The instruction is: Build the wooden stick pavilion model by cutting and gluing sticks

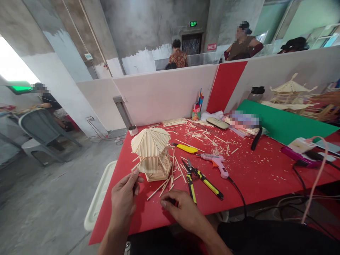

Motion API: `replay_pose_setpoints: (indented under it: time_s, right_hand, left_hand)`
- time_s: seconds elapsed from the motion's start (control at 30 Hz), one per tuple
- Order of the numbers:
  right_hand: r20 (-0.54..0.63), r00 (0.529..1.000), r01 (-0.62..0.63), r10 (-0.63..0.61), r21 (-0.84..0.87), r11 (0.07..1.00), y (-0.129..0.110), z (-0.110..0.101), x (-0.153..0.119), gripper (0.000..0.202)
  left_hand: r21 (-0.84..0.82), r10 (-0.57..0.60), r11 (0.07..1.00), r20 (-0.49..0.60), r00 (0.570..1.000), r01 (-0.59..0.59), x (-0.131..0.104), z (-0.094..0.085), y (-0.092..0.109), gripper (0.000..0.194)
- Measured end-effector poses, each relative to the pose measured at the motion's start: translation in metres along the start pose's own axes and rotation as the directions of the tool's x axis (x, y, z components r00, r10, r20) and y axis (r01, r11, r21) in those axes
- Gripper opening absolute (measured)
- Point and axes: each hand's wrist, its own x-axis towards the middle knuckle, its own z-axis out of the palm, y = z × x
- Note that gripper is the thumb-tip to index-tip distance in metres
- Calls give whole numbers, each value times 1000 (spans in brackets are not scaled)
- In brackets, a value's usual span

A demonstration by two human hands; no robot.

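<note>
A small pavilion model (156, 164) built of thin wooden sticks stands on the red table, with a sloped stick roof (151, 140) over an open lattice base. My left hand (124, 194) is closed at the lower left edge of that roof, thumb and finger pinching a short wooden stick (135, 165). Whether the stick touches the roof is hard to tell. Lower right of the model, my right hand (183, 209) is curled above the table's front, its fingertips drawn together; anything in them is hidden. Loose sticks (166, 184) lie between my hands and the model.
Beside the model lie yellow-black pliers (196, 177), a yellow utility knife (186, 148) and a pink glue gun (219, 164) with its cord. Behind are stick scraps, a pen cup (196, 114) and a metal cup (133, 130). A green board (289, 118) and power strip (300, 156) occupy the right.
</note>
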Motion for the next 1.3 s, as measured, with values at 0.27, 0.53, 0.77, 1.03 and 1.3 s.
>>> replay_pose_setpoints:
  time_s: [0.27,0.53,0.77,1.03,1.3]
  right_hand:
    - [-59,998,-45,29,-298,954,9,-14,-6,20]
    - [-263,961,-245,91,-644,725,14,-35,2,23]
    - [-188,981,-177,55,-730,660,16,-25,7,18]
    - [-231,973,-203,31,-775,599,19,-35,5,23]
    - [-410,895,-445,173,-805,393,22,-59,-17,74]
  left_hand:
    - [350,147,929,-65,987,-115,-21,-20,-22,21]
    - [700,224,578,359,906,-420,-33,-12,-60,17]
    - [866,221,158,437,872,-474,-31,-6,-72,25]
    - [843,295,111,478,827,-527,-33,-8,-77,21]
    - [828,235,16,542,807,-561,-36,-4,-75,20]
